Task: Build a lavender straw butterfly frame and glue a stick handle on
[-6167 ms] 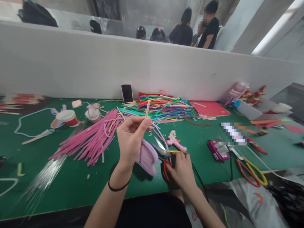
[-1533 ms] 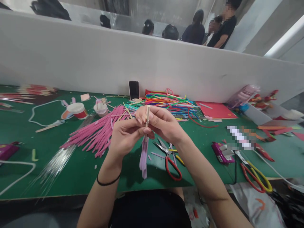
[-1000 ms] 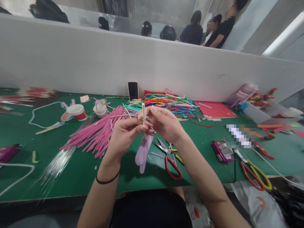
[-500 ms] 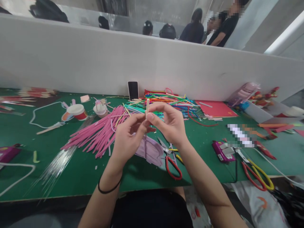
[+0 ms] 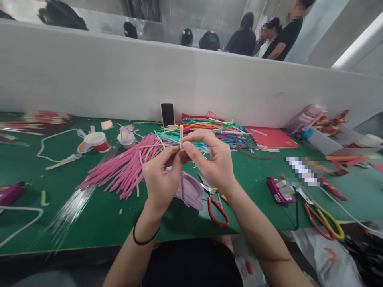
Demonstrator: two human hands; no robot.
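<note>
Upright between my fingertips stands a short cream stick [image 5: 181, 134]. My left hand [image 5: 164, 175] pinches its lower part, and its fingers are closed. My right hand [image 5: 211, 159] has thumb and forefinger pressed on the same stick from the right. A flat lilac piece [image 5: 191, 190] with a looped outline hangs or lies just below my hands; its link to the stick is hidden by my fingers. Scissors [image 5: 218, 211] with red and yellow handles lie open on the green table, right of the lilac piece.
Pink strips [image 5: 122, 167] and thin clear rods [image 5: 73, 207] lie to the left. Behind my hands are multicoloured strips [image 5: 221, 126] and a phone [image 5: 167, 114]. On the right are a purple glue gun [image 5: 280, 190], more scissors [image 5: 323, 219] and a white box [image 5: 329, 141].
Both hands have shifted slightly left with the stick, and my left wrist has moved a little right. The lilac piece has turned slightly beneath them.
</note>
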